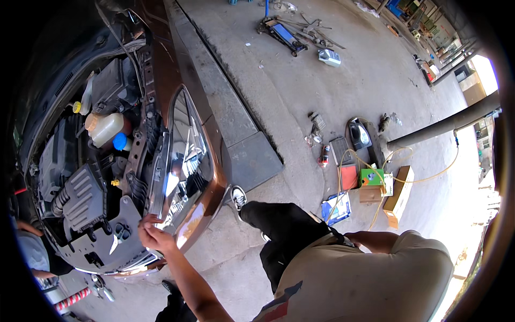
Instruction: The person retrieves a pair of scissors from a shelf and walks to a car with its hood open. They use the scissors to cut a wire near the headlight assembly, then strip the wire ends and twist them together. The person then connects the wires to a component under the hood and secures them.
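Observation:
A brown car (pixel 212 206) stands to my left, its engine bay exposed. My left hand (pixel 154 234) reaches over its front edge beside the clear headlight (pixel 190 161). The fingers are pinched together; whatever is between them, if anything, is too small to make out. Below that hand lies the black panel (pixel 124 217) at the front of the bay. Farther in are a ribbed black box (pixel 87 201), a pale reservoir (pixel 109 130) with a tan cap, and a blue cap (pixel 122 141). My right hand (pixel 358 239) rests by my hip, its fingers hidden.
Another person (pixel 33 249) stands at the left edge, near a red-and-white pole (pixel 72 299). On the floor are a blue jack (pixel 284 36), a silver jug (pixel 329 58), a long carton (pixel 398 197) and a yellow hose (pixel 437 175). A thick post (pixel 448 122) slants at right.

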Action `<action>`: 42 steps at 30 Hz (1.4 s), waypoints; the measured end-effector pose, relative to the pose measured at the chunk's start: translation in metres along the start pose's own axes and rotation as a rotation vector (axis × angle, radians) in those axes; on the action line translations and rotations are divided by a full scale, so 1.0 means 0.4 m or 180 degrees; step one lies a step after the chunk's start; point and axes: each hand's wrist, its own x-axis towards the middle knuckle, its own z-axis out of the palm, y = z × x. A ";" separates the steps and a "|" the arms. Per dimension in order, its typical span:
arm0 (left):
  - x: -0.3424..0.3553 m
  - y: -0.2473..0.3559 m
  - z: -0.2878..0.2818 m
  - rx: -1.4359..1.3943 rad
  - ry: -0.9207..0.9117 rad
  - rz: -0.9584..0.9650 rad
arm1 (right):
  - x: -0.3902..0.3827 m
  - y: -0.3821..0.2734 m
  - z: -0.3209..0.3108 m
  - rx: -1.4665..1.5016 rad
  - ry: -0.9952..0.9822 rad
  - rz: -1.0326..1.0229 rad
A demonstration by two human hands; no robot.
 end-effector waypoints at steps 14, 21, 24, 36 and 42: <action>-0.903 0.317 0.219 0.1479 -0.2661 -0.5466 | -0.062 -0.264 -0.427 0.0255 0.0030 -0.1193; -0.487 0.324 1.016 0.0531 -0.2163 -0.4641 | -0.345 -0.780 -0.773 0.0641 0.0306 -0.1883; -0.303 0.367 1.237 0.0322 -0.2066 -0.4485 | -0.530 -1.005 -0.872 0.0803 0.0395 -0.2222; -0.160 0.066 1.698 0.0622 -0.2246 -0.5945 | -0.856 -1.796 -1.029 0.0169 0.0694 -0.2130; 0.268 -0.166 1.955 0.0674 -0.2273 -0.5901 | -1.089 -2.185 -1.020 0.0176 0.0726 -0.1816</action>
